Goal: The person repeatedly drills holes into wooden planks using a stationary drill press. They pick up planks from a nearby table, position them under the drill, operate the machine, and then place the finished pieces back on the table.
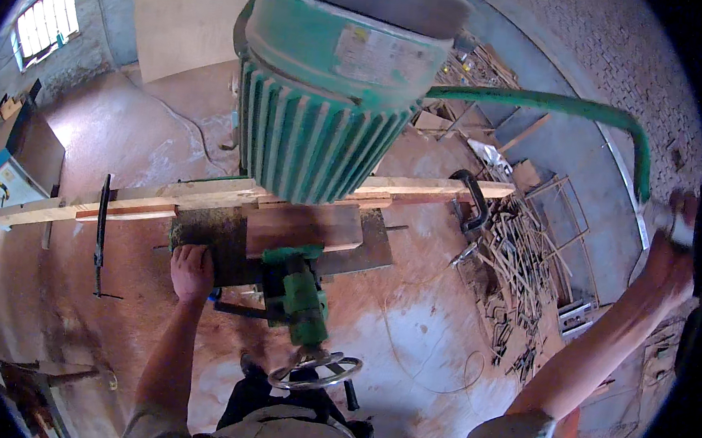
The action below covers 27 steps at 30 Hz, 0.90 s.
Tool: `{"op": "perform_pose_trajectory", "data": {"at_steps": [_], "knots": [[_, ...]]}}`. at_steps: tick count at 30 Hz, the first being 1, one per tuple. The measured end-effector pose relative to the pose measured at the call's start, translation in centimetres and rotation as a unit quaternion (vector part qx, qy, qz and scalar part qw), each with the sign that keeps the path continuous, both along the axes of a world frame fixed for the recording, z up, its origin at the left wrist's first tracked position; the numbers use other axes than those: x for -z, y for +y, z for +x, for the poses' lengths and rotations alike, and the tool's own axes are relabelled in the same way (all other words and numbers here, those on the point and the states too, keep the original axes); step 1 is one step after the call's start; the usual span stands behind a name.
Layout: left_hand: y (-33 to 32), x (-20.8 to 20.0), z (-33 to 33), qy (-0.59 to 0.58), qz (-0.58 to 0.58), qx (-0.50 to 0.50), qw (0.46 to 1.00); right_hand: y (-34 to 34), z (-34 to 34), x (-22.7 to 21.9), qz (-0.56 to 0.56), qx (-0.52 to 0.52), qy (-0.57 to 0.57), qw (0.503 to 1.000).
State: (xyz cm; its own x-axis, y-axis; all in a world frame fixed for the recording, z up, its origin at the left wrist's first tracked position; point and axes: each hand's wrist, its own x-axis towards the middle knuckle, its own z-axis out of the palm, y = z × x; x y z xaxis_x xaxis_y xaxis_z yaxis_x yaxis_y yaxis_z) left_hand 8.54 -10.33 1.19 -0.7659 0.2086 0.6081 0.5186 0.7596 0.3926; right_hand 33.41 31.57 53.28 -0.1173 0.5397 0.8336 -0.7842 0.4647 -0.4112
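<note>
My left hand (pixel 192 274) is curled over the near left edge of the dusty machine table (pixel 211 234). Far to the right, my right hand (pixel 675 216) is closed around the lower end of a bent green lever (pixel 575 105), partly lost in the dark rim. That lever runs to a large finned green motor (pixel 321 127) hanging over the table and hiding the tool beneath it. A reddish wooden block (pixel 306 226) lies on the table, pressed at its near side by a green clamp (pixel 301 297). Below the clamp is a metal handwheel (pixel 316 373).
A long timber board (pixel 137 198) crosses behind the block, with a black C-clamp (pixel 473 201) on its right and a bar clamp (pixel 102 234) on its left. Wood offcuts (pixel 518 279) are heaped at right. A cabinet (pixel 17 167) stands at left.
</note>
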Motion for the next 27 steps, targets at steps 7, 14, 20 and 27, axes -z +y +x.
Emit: {"op": "perform_pose_trajectory", "data": {"at_steps": [7, 14, 20, 27], "knots": [[0.4, 0.2, 0.0, -0.007, 0.001, 0.006, 1.000, -3.0, 6.9, 9.3, -0.017, -0.094, -0.014, 0.995], [-0.4, 0.4, -0.1, 0.016, 0.012, 0.010, 1.000, -5.9, 5.9, 14.8, -0.113, 0.014, 0.109, 0.987], [0.1, 0.8, -0.3, 0.017, 0.022, 0.018, 0.999, -6.5, 9.1, 18.7, -0.094, -0.085, 0.059, 0.990], [0.1, 0.8, -0.2, 0.000, 0.018, 0.023, 1.000, -7.5, 12.2, 25.3, -0.086, -0.067, -0.013, 0.994]]}}
